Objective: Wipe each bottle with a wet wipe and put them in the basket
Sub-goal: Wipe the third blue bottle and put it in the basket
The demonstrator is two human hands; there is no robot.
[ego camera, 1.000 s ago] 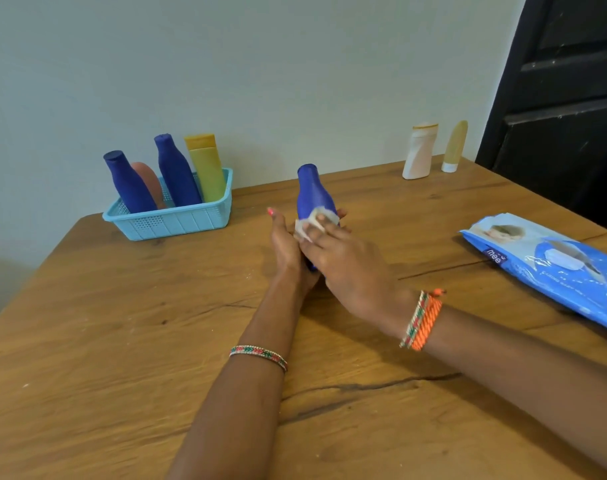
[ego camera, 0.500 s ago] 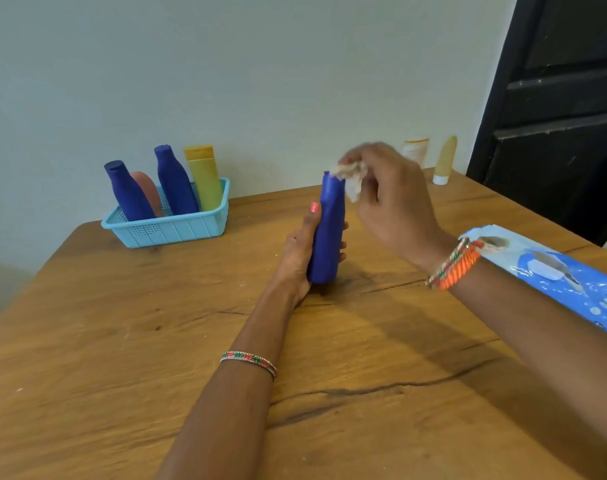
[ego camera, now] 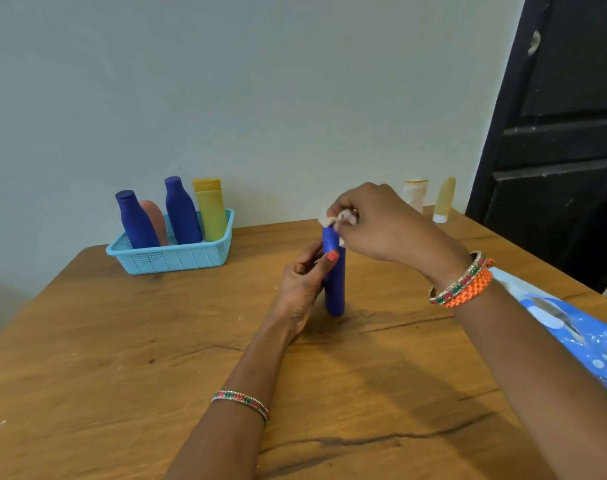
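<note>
Four bottles already stand in the basket (ego camera: 177,261); two more wait at the far edge of the surface (ego camera: 87,358), near the door, so I judge the job past halfway. The left hand (ego camera: 300,289) grips an upright blue bottle (ego camera: 335,289) near mid-surface, fingers curled round it. Above, the right hand (ego camera: 374,223) arches over its cap, fingers pinching the wet wipe (ego camera: 329,220).
</note>
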